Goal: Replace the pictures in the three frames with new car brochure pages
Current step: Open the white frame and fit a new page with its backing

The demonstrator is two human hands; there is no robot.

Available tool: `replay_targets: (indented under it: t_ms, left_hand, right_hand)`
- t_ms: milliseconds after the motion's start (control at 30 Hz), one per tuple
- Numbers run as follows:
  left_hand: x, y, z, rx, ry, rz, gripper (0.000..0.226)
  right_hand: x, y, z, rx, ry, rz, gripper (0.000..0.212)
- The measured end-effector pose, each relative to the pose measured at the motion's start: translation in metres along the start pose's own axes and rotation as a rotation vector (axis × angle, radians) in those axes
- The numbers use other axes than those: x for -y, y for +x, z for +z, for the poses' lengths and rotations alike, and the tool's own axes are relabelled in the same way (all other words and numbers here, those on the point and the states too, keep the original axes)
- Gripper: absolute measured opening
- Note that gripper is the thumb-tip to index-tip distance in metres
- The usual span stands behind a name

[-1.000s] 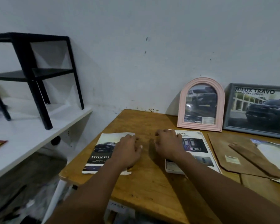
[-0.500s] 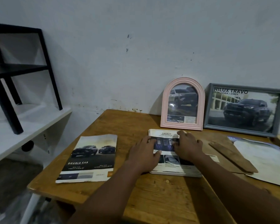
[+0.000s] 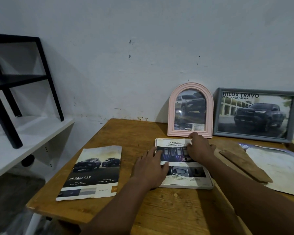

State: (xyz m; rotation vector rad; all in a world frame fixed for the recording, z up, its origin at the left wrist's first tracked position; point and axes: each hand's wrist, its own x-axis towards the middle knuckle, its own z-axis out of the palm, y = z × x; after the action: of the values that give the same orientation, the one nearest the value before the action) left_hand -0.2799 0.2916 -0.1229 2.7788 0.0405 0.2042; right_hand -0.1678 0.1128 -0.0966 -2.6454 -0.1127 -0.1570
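Brochure page (image 3: 182,169) headed "SAFETY" in white frame (image 3: 193,187); left hand (image 3: 151,168) flat on it; right hand (image 3: 199,150) moved toward table (image 3: 159,209) far edge, pinching page top.

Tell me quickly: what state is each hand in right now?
Left hand: open, pressing flat on the SAFETY page.
Right hand: fingers curled at that page's top edge; grip cannot be told.

Home corner: wooden table (image 3: 159,209), scuffed wall (image 3: 143,48) (white shelf (image 3: 15,141) beside).
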Motion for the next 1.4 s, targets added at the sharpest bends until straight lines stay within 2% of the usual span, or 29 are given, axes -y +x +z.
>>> replay_targets:
  t_ms: [200, 300, 500, 633, 733, 900, 1000, 1100, 1200, 1400]
  left_hand:
    - [0.000, 0.002, 0.002, -0.013, -0.002, -0.004, 0.065]
    - [0.001, 0.002, 0.004, -0.009, -0.018, -0.012, 0.067]
    - [0.003, 0.003, 0.003, -0.035, -0.031, 0.005, 0.069]
    - [0.002, 0.004, -0.002, -0.050, -0.011, 0.034, 0.072]
    - [-0.001, 0.006, -0.013, -0.061, -0.109, 0.057, 0.074]
    - [-0.028, 0.019, -0.036, -0.212, -0.360, 0.199, 0.075]
    - [-0.060, 0.026, -0.036, -0.247, -0.421, 0.240, 0.071]
    - [-0.097, 0.031, -0.025, -0.295, -0.491, 0.293, 0.051]
    - [-0.140, 0.036, -0.010, -0.276, -0.536, 0.315, 0.033]
    - [-0.234, 0.045, 0.032, -0.183, -0.561, 0.307, 0.031]
  right_hand:
    - [0.006, 0.009, -0.006, -0.029, 0.191, 0.062, 0.033]
    - [0.012, 0.008, -0.009, -0.089, 0.249, -0.009, 0.035]
    - [0.020, -0.005, -0.027, -0.056, 0.546, -0.104, 0.049]
    - [0.017, -0.021, -0.042, -0.095, 0.656, -0.102, 0.044]
    - [0.017, -0.027, -0.057, -0.188, 0.734, -0.146, 0.036]
    - [0.016, -0.022, -0.093, -0.234, 0.881, -0.108, 0.033]
    - [-0.004, -0.016, -0.115, -0.242, 0.885, -0.056, 0.036]
    - [-0.039, -0.014, -0.138, -0.265, 0.802, 0.021, 0.041]
    - [-0.084, -0.017, -0.157, -0.312, 0.643, 0.049, 0.041]
    - [-0.168, -0.021, -0.186, -0.421, 0.292, 0.090, 0.026]
